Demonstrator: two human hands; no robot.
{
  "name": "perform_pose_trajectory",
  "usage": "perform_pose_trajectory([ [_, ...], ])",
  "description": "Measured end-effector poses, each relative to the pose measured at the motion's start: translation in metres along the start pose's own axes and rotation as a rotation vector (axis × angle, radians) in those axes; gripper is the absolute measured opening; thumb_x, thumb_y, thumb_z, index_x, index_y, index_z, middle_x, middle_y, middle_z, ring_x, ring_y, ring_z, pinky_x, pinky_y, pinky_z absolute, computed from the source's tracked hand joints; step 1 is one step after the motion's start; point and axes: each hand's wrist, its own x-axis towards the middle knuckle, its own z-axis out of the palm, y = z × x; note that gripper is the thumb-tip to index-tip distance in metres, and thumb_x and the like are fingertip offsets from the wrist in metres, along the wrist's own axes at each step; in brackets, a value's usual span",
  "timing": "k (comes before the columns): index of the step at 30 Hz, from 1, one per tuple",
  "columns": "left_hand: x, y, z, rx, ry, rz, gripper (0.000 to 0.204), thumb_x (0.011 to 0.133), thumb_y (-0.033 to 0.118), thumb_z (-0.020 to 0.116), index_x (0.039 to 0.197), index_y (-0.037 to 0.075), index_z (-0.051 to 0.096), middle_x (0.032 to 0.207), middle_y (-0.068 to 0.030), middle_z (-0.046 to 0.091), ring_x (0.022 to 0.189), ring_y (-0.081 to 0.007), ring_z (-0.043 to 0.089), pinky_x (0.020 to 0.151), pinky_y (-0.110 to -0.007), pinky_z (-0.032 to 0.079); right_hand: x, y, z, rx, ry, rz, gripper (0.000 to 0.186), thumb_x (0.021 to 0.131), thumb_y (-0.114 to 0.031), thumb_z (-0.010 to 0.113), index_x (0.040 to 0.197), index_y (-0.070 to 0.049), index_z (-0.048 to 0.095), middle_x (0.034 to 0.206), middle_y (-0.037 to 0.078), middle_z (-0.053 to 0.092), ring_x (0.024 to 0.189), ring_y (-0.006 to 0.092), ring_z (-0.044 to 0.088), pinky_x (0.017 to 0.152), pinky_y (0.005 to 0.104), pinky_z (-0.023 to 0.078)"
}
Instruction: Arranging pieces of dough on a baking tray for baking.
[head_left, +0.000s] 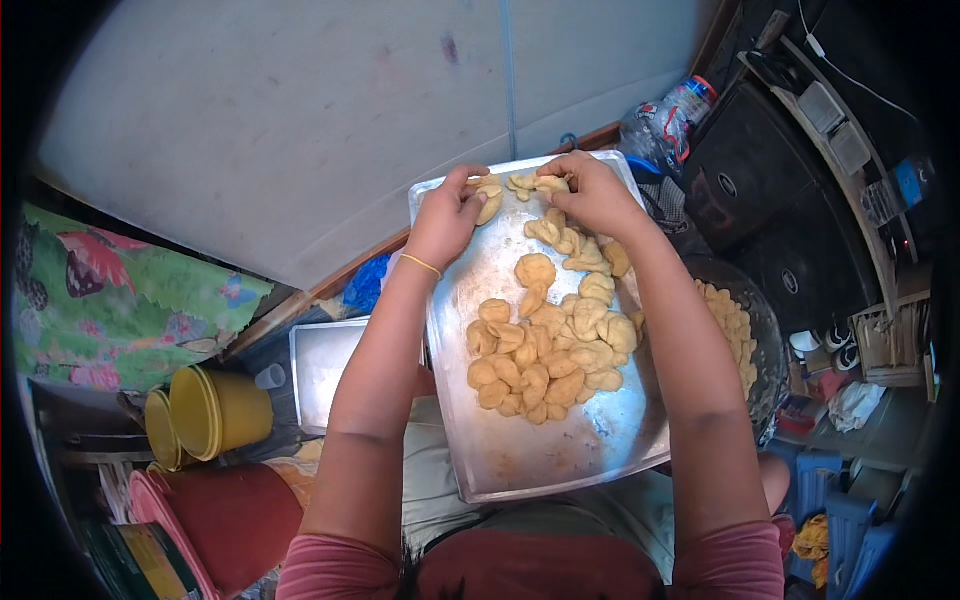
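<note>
A metal baking tray (520, 465) rests across my lap, tilted a little. A heap of flat, tan, rounded dough pieces (545, 352) covers its middle, with a looser row of them running up toward the far right edge. At the far left corner my left hand (445, 222) is closed, fingers and thumb pinching a few dough pieces (490, 203). Along the same far edge my right hand (600, 200) pinches another small cluster of dough (549, 184). The fingertips of both hands are partly hidden by the dough and the fingers themselves.
To the right, a dark round pan (765, 365) holds many more dough pieces, partly behind my right forearm. Another metal tray (318, 365) lies at left, near yellow buckets (235, 410) and a red tub (235, 520). A pale wall panel (330, 120) stands beyond the tray; black speakers (750, 160) are at right.
</note>
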Motion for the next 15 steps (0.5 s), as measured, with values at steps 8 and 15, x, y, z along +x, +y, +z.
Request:
perform_pose_trajectory([
  [8, 0.001, -0.014, -0.006, 0.796, -0.012, 0.592, 0.028, 0.080, 0.005, 0.057, 0.106, 0.004, 0.066, 0.103, -0.0129, 0.064, 0.098, -0.0311, 0.058, 0.085, -0.041, 0.043, -0.004, -0.009, 0.015, -0.125, -0.042, -0.075, 0.018, 0.083, -0.010, 0.069, 0.100, -0.004, 0.068, 0.094, 0.009, 0.064, 0.077, 0.0178, 0.063, 0.072, 0.0317, 0.051],
  [15, -0.008, 0.013, 0.019, 0.619, -0.068, 0.737, 0.027, 0.079, 0.011, 0.059, 0.103, 0.006, 0.068, 0.104, -0.0096, 0.065, 0.104, -0.0301, 0.055, 0.090, -0.043, 0.039, -0.028, 0.010, 0.000, -0.223, -0.150, -0.215, 0.035, 0.072, -0.019, 0.078, 0.101, -0.003, 0.066, 0.092, 0.013, 0.062, 0.080, 0.0216, 0.062, 0.072, 0.0330, 0.050],
])
